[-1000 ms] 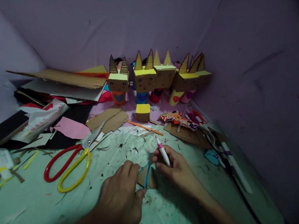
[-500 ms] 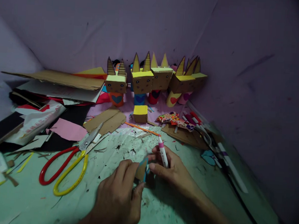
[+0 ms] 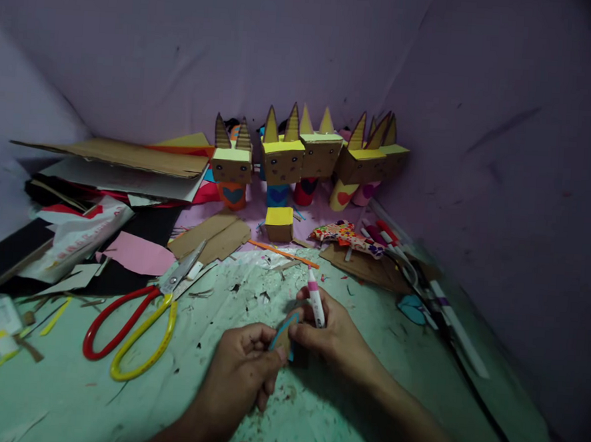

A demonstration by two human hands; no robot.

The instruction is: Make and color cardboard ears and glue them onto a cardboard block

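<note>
A small brown cardboard piece (image 3: 285, 334) with blue edges is pinched between both hands near the table's front middle. My left hand (image 3: 243, 371) grips its lower left side with the thumb on its face. My right hand (image 3: 331, 336) touches its upper right edge with thumb and fingertips. That same hand also holds a white marker (image 3: 316, 302) with a pink band, its tip pointing up and away. To the left lie large scissors (image 3: 142, 318), one handle red and one yellow, with blades slightly apart.
Several box-headed figures with pointed ears (image 3: 282, 160) stand along the back wall. A small yellow-topped box (image 3: 279, 224) sits before them. Cardboard sheets (image 3: 109, 153) and a pink paper piece (image 3: 140, 255) lie left. Markers and a dark cable (image 3: 466, 385) are at the right.
My left hand has rolled round so its thumb lies over the cardboard piece, which now shows more of its face. My right hand has moved slightly left. The view has shifted slightly.
</note>
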